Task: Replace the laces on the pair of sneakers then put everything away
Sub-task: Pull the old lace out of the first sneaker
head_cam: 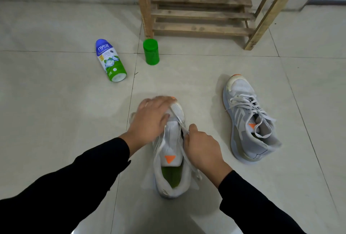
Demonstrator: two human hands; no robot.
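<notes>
A light grey sneaker [173,160] with an orange triangle on its tongue and a green insole stands on the floor in front of me, toe pointing away. My left hand [151,117] rests flat over its toe, pressing it down. My right hand [201,147] pinches a white lace [182,126] beside the tongue; the lace runs from the toe area past my fingers and down the shoe's right side. The second sneaker [249,119] lies to the right, loosely laced with a white lace, untouched.
A powder bottle [110,60] with a blue top lies on its side at the back left. A green capped jar [151,51] stands beside it. A wooden slatted rack [202,9] stands against the wall behind. The floor is pale tile.
</notes>
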